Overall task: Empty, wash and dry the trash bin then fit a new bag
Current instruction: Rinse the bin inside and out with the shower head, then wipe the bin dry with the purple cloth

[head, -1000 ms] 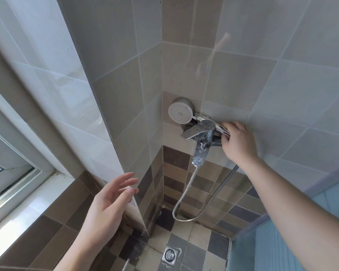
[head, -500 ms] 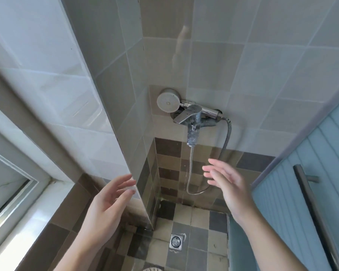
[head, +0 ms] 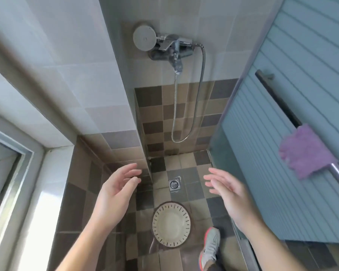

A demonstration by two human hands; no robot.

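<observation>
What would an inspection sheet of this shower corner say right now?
Surface: tiled floor with a drain.
Job's things: bin standing open on the floor, nothing visible inside.
Clutter: purple cloth draped over the door bar.
Hands: left hand and right hand above the bin, fingers relaxed, holding nothing.
Cables: shower hose hanging in a loop from the tap.
Surroundings: shower head, shoe.

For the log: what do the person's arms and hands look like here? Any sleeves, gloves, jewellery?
Both forearms are bare as far as the picture shows, with no sleeves in view. The left hand and right hand wear no gloves, and no rings, watch or bracelets show. Lower down, one grey sports shoe with coral-pink trim shows.
</observation>
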